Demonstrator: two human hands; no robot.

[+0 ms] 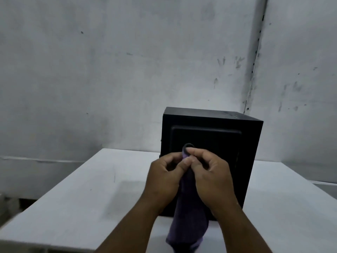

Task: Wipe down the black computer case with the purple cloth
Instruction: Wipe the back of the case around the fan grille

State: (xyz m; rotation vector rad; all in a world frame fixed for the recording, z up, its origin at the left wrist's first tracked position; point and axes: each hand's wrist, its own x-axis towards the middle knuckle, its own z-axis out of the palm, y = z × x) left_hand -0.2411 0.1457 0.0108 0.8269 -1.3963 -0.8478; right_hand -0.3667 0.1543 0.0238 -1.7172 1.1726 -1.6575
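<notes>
A black computer case (215, 136) stands upright on a white table (94, 194), its broad side panel facing me. In front of that panel I hold a purple cloth (187, 218) up by its top edge. My left hand (164, 178) and my right hand (213, 176) pinch that edge close together, thumbs and fingertips nearly meeting. The rest of the cloth hangs down between my forearms, off the table. A small loop of cloth sticks up above my fingers. Whether the cloth touches the case I cannot tell.
A stained grey wall (127, 61) rises behind the table, with a vertical seam at the right. The table's left edge runs diagonally toward me, and the floor lies beyond it.
</notes>
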